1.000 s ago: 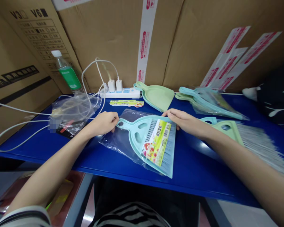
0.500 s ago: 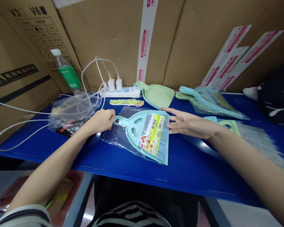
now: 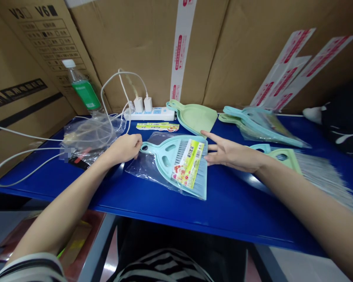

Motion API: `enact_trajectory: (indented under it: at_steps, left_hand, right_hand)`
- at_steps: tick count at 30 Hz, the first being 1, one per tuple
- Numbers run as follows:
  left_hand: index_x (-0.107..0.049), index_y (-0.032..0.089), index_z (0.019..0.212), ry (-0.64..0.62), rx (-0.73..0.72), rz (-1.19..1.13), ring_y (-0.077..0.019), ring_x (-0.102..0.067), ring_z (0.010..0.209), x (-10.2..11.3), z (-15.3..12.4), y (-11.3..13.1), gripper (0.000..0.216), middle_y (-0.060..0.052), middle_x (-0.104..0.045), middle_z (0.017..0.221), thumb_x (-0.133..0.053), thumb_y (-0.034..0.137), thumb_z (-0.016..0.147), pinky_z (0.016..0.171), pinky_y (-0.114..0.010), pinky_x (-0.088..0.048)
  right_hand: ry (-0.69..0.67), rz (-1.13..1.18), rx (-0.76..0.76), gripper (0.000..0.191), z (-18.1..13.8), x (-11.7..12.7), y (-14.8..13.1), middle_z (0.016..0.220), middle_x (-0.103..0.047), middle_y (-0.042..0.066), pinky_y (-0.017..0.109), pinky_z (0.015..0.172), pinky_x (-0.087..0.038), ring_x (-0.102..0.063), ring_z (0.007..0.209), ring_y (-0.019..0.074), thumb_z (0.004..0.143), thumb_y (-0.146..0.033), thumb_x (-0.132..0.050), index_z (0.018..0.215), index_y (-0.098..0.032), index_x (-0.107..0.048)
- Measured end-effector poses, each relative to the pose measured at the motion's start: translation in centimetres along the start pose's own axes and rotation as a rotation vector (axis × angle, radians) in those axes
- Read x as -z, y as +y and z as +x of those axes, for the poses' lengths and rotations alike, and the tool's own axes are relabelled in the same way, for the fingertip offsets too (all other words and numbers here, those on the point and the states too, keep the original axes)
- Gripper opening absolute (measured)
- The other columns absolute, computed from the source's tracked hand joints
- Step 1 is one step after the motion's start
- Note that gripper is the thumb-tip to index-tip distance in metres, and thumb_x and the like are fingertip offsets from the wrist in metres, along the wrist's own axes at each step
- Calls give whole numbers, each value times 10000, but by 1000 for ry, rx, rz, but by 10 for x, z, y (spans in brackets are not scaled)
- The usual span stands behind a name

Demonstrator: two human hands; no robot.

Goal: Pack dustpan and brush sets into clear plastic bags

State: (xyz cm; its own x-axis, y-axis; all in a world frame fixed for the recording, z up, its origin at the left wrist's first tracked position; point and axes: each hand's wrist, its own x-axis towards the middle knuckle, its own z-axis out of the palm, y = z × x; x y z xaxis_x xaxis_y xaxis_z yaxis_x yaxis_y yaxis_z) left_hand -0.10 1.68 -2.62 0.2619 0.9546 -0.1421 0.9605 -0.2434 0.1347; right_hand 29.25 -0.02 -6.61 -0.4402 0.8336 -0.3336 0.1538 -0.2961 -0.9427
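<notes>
A light blue dustpan and brush set [image 3: 176,158] with a yellow-green label lies partly in a clear plastic bag [image 3: 142,166] on the blue table [image 3: 238,211]. My left hand [image 3: 124,148] is closed around the bag's open end at the dustpan's handle. My right hand [image 3: 228,153] is stretched flat with fingers apart, its fingertips at the dustpan's wide right edge, holding nothing.
A green dustpan [image 3: 195,116] and bagged sets [image 3: 260,124] lie behind. A loose brush [image 3: 308,170] lies at right. A white power strip [image 3: 149,114], a label card [image 3: 157,126], a heap of clear bags [image 3: 91,135], cables and a bottle [image 3: 82,89] stand at left. Cardboard boxes [image 3: 238,47] wall the back.
The dustpan set has slid left, deeper into the bag. My right hand has come off its far edge and opened flat beside it. My left hand stayed on the bag's end.
</notes>
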Motion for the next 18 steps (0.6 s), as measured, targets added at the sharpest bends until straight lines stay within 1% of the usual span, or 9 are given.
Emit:
enact_trajectory:
  at_steps: [3,5,7,9,12,15,17,18]
  left_hand:
    - [-480,206,666,1,10,8,-139,-603,567,0,0,-1,254,19,-660,559,-344,164,876,643,-261,-405]
    - [-481,208,671,8,18,19,-141,-600,570,0,1,-2,246,20,-664,566,-345,161,869,635,-261,-400]
    - [-484,210,678,18,21,32,-143,-592,561,0,1,-3,239,22,-662,564,-343,165,866,626,-263,-395]
    - [-483,211,690,24,20,44,-145,-584,552,0,1,-3,232,24,-658,561,-342,174,871,623,-267,-390]
    - [-486,211,710,30,19,54,-151,-583,569,0,2,-4,226,19,-658,571,-341,183,880,640,-276,-386]
    - [-496,208,717,33,19,47,-157,-587,591,0,1,-4,232,9,-663,587,-336,181,883,661,-283,-386]
    - [-499,207,721,35,22,44,-158,-586,592,0,0,-4,231,8,-662,586,-336,180,883,664,-285,-388]
    - [-499,206,723,35,21,45,-157,-587,592,-1,0,-3,229,8,-663,587,-336,179,881,664,-285,-389]
  right_hand:
    - [11,8,6,1123,0,-1,-1,1273,-621,110,289,844,-588,-661,1037,196,754,-155,-705,1547,-263,83]
    - [32,12,-4,1121,-1,-3,-3,1182,-656,84,262,799,-597,-679,945,172,741,-145,-720,1547,-266,50]
    - [57,18,-21,1085,-2,-5,-5,1064,-675,44,233,750,-599,-680,829,138,732,-122,-726,1538,-270,-15]
    - [77,19,-30,952,-3,-7,-7,920,-665,2,225,714,-600,-662,746,119,760,-132,-710,1501,-260,-126]
    - [138,-3,1,617,-2,-11,-8,744,-590,-46,245,665,-604,-629,678,114,843,-210,-648,1359,-245,-311]
    - [234,-76,56,341,2,-17,-7,735,-532,-53,231,580,-594,-589,603,89,852,-225,-630,1152,-242,-467]
    - [265,-143,71,238,4,-20,-6,770,-513,-41,213,544,-583,-568,570,68,829,-197,-642,1047,-218,-550]
    - [269,-172,73,218,4,-21,-5,785,-511,-32,207,536,-581,-559,558,60,819,-188,-646,1028,-206,-586]
